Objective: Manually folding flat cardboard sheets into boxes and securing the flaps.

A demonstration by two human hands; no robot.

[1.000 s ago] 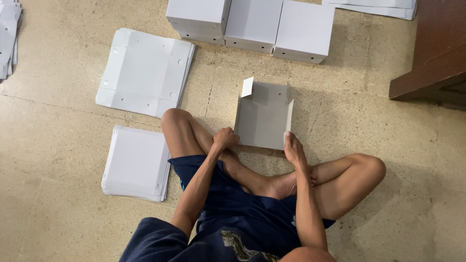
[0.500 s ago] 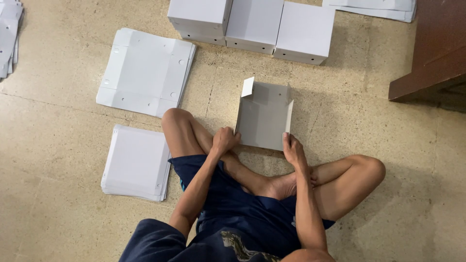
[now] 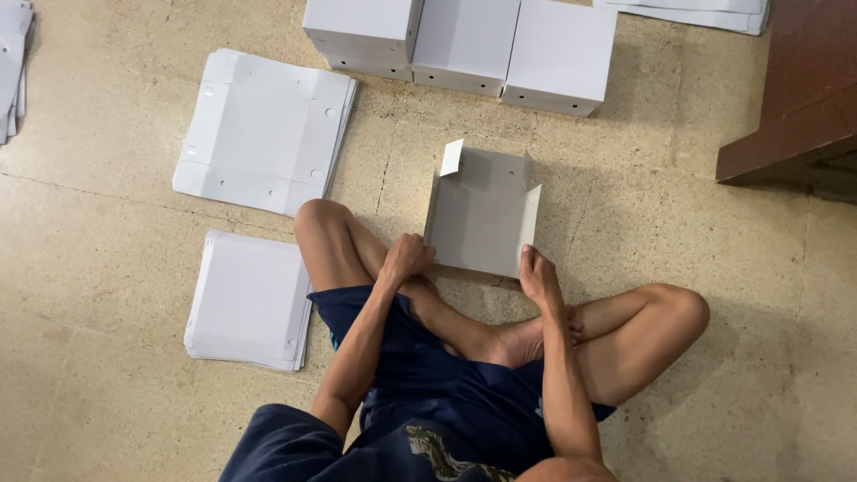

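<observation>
Box blank (image 3: 480,214): a grey-white card sheet, half folded, lies on the floor just ahead of the seated person's crossed legs; both side walls stand up and a small flap is raised at the far left corner.
Handling: looks light and thin, stiff across the panels but ready to bend at the creases; likely easy to dent or crease wrongly, so the near corners and wall edges seem the safest grip.
Left hand (image 3: 406,259): curled closed over the near left corner, fingers pinching the card's edge.
Right hand (image 3: 538,275): fingers laid flat and together against the near right corner, pressing the wall's base.
Flat stack (image 3: 252,299): plain sheets piled beside the left knee.
Punched stack (image 3: 263,129): flat blanks with holes and notches, farther out on the left.
Finished boxes (image 3: 464,45): three made-up white boxes in a row beyond the blank.
Cabinet (image 3: 799,98): dark wood, at far right.
Floor (image 3: 107,419): speckled beige tile.
</observation>
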